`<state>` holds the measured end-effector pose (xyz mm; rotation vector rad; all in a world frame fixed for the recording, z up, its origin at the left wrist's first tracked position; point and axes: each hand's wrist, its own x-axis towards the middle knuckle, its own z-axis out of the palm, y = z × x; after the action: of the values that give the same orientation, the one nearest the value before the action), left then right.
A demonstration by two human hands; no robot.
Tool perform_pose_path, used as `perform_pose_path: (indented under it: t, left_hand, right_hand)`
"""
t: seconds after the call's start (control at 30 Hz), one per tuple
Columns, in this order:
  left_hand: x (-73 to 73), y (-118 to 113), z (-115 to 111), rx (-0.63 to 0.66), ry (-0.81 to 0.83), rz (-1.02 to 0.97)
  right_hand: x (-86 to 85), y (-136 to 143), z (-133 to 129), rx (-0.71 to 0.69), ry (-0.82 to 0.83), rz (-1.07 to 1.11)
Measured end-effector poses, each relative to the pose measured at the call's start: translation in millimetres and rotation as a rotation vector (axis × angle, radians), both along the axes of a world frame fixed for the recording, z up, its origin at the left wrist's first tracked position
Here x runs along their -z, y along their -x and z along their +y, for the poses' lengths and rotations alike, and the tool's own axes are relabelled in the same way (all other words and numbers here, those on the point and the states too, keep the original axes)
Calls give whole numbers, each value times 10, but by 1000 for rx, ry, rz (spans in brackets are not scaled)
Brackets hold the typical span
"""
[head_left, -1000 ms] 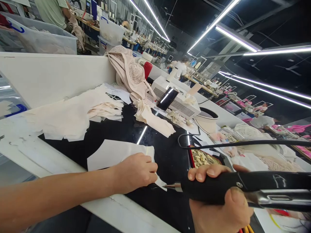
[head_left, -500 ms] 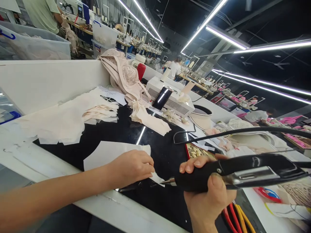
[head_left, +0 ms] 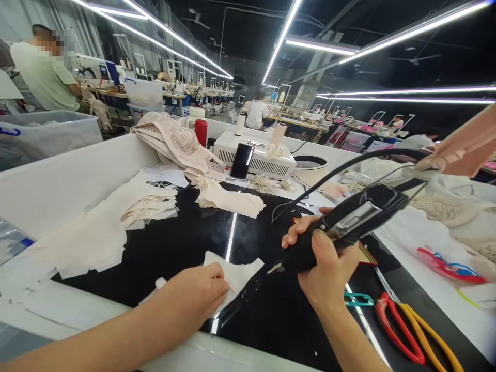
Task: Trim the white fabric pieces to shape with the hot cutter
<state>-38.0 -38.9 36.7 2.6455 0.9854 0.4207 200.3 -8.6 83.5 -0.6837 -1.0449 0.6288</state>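
My left hand [head_left: 197, 294] is closed on a pale fabric piece [head_left: 241, 274], which spreads out beyond my fingertips over the glossy black tabletop [head_left: 170, 258]. In my right hand [head_left: 329, 263] is a black handheld tool [head_left: 349, 222] with a cable, my fingers and thumb wrapped around its body. Its metal tip [head_left: 276, 268] points left and down, a little apart from the right corner of the fabric. A cream fabric stack [head_left: 228, 197] lies farther back.
Layered cream fabric [head_left: 96, 227] covers the left side. Behind stand a phone [head_left: 242, 161] and a white box [head_left: 279, 161]. Red-handled scissors [head_left: 395, 325], yellow-handled scissors [head_left: 430, 330] and a green clip [head_left: 358, 299] lie at right. A person [head_left: 46, 77] is at the far left.
The view has levelled and turned. The fabric piece in my left hand has shifted and turned, and the tool tip has moved off its corner. More of the scissors now shows.
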Motion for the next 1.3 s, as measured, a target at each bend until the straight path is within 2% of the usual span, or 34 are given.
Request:
perform_pose_path:
  t: [0.1, 0.17, 0.23, 0.33, 0.43, 0.53, 0.8, 1.1, 1.3]
  left_hand:
    - [-103, -69, -30, -63, 213, 0]
    - [-180, -109, 22, -76, 200, 50]
    - [-240, -151, 127, -61, 99, 115]
    - [-272, -216, 344, 98, -3, 73]
    - [-247, -262, 553, 291, 50, -38]
    - [-215, -269, 684, 355, 145, -11]
    - [-237, -222, 729, 241, 332, 182]
    - [-275, -227, 744, 246, 300, 192]
    - [-257, -209, 761, 268, 284, 174]
  right_hand:
    - [11, 42, -15, -36, 20, 1]
    - [27, 70, -22, -63, 27, 0]
    - [39, 95, -19, -83, 11, -3]
    - [37, 126, -2, -100, -7, -8]
    - [25, 160, 15, -121, -5, 2]
    - [20, 199, 30, -141, -11, 3]
    - [21, 261, 51, -142, 42, -17]
    - [35, 329, 41, -165, 93, -16]
    - [45, 339, 46, -133, 100, -59]
